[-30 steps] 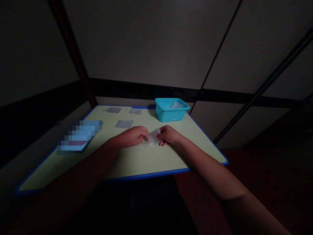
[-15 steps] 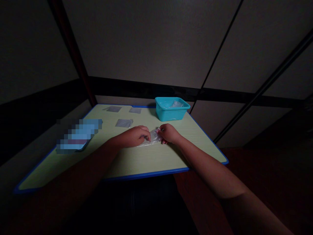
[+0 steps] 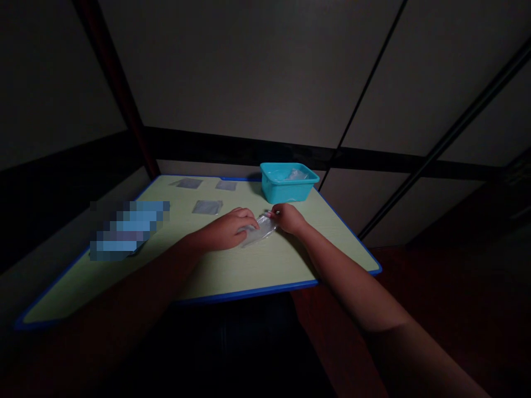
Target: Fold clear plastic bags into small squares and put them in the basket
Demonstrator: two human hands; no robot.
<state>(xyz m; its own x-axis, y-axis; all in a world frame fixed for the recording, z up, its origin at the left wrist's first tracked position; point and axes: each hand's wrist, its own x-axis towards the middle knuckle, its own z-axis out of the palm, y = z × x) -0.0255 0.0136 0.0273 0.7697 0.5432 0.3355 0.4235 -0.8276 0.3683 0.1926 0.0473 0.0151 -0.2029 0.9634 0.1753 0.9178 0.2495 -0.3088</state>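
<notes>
A clear plastic bag (image 3: 260, 232) lies on the pale table between my two hands. My left hand (image 3: 227, 228) rests at the bag's left end, its fingers stretched out over the film and apart. At the opposite end, my right hand (image 3: 289, 219) pinches the upper right edge of the bag between thumb and fingers. Behind my left hand, a flat folded plastic packet (image 3: 207, 207) lies on the table.
Farther back lie two more flat packets, one on the left (image 3: 189, 183) and one near the middle (image 3: 226, 186). A turquoise basket (image 3: 287, 193) with clear plastic inside stands at the back right. On the left is a blurred-out blue object (image 3: 133, 226). Blue edging (image 3: 257, 293) borders the table (image 3: 232, 276).
My left hand's fingers have spread out over the bag. The bag now lies more open and slanted, with its right end lifted slightly by my right hand. The view has shifted a little.
</notes>
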